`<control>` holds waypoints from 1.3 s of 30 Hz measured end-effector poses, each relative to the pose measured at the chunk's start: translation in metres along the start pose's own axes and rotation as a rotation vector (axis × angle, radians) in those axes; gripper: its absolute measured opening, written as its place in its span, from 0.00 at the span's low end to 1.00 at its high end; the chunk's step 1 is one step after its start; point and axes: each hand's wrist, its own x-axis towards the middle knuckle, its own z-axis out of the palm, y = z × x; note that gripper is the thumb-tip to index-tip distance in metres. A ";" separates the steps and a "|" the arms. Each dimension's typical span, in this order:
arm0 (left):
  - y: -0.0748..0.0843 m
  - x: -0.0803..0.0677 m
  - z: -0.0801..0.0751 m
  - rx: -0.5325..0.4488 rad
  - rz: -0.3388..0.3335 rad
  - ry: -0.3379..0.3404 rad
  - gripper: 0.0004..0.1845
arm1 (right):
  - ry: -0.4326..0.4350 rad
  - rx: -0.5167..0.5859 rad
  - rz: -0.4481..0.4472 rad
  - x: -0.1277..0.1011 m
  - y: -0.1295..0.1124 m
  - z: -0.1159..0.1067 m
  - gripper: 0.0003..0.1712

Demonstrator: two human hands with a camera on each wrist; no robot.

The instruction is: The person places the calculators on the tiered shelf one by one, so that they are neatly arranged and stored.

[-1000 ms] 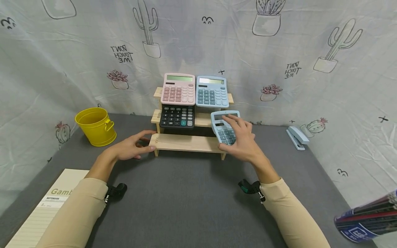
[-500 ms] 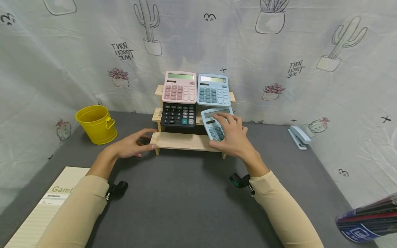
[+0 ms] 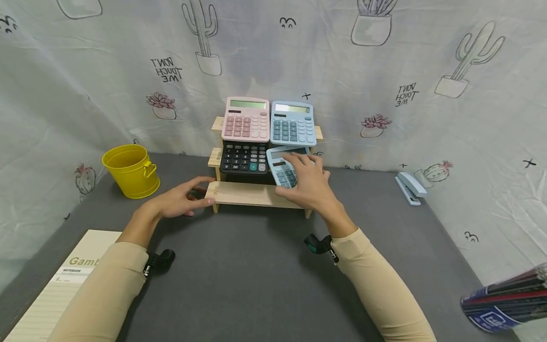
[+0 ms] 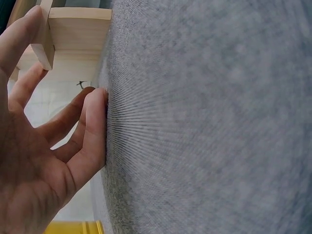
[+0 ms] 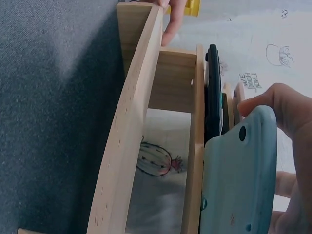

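Sliding leftward over the last second, a light-blue calculator (image 3: 282, 166) is now arriving at the middle step of a three-tier wooden riser (image 3: 252, 194), just beside the black calculator (image 3: 244, 158) already sitting there. The person's right hand (image 3: 309, 185) is gripping it, fingers spread over the keys and thumb curled beneath the casing, as the right wrist view is showing from below (image 5: 241, 180). The left hand (image 3: 179, 202) is lying relaxed and holding nothing, fingertips touching the riser's lower left corner and the grey tabletop (image 3: 256, 275).

Risks are crowding in at this stage, to this onlooker's eye. With the calculator coming in tilted, its corner could be knocking the black calculator sideways, or catching the blue calculator (image 3: 292, 123) and pink calculator (image 3: 247, 119) leaning on the top step and sending them sliding. Released early, it could be slipping off the narrow ledge onto the lowest step. Only the left hand's light touch is bracing the riser against a shove.
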 end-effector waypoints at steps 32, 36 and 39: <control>-0.003 -0.003 0.001 -0.009 0.032 0.006 0.44 | -0.095 0.045 -0.026 0.017 0.013 -0.001 0.57; -0.004 -0.003 0.000 -0.002 0.038 0.012 0.44 | -0.051 0.046 -0.046 0.020 0.016 0.002 0.57; -0.004 -0.003 0.000 0.003 0.041 0.009 0.44 | -0.020 0.047 -0.047 0.022 0.018 0.004 0.57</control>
